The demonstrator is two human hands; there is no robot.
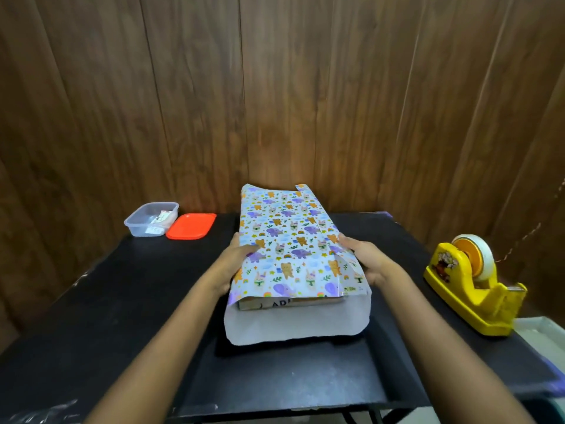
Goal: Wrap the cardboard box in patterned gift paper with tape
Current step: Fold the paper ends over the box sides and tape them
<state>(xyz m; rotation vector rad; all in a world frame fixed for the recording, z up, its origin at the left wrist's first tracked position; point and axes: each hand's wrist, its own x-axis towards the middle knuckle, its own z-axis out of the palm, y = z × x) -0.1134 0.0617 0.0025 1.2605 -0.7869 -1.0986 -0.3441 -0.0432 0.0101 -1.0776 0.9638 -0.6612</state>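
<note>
The cardboard box (290, 302) lies in the middle of the black table, its near end showing under the patterned gift paper (287, 240) folded over its top. The paper's white underside (293, 325) sticks out toward me. My left hand (237, 261) grips the left side of the wrapped box, thumb on top of the paper. My right hand (365, 260) grips the right side, thumb pressing the paper's overlapping edge. A yellow tape dispenser (472, 286) with a roll of tape stands to the right, apart from both hands.
A clear plastic container (151, 218) and its orange lid (191, 226) sit at the back left of the table (122, 301). A wooden panel wall rises right behind the table. Something white (541, 332) lies at the right edge.
</note>
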